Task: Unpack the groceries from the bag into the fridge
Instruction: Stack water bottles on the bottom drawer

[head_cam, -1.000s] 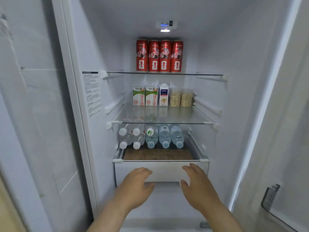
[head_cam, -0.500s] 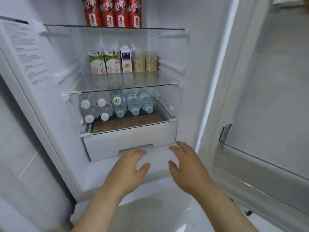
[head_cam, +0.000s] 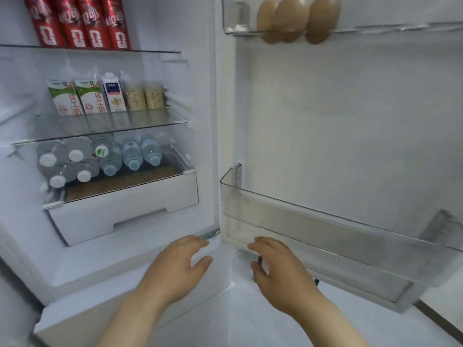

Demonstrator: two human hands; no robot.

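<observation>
Both hands are low in the middle of the frame, empty, fingers loosely spread. The left hand (head_cam: 179, 269) hovers over the bottom sill of the fridge (head_cam: 204, 96). The right hand (head_cam: 278, 274) is just before the clear door bin (head_cam: 325, 229) at lower right. The open fridge fills the left: red cans (head_cam: 80, 23) top left, milk cartons (head_cam: 77, 98) below, water bottles (head_cam: 100, 159) lying above the white drawer (head_cam: 125, 211). Eggs (head_cam: 295, 18) sit upper right.

Both bare forearms reach forward, the left hand (head_cam: 179, 264) and right hand (head_cam: 278, 269) side by side, palms down, fingers relaxed, holding nothing.
</observation>
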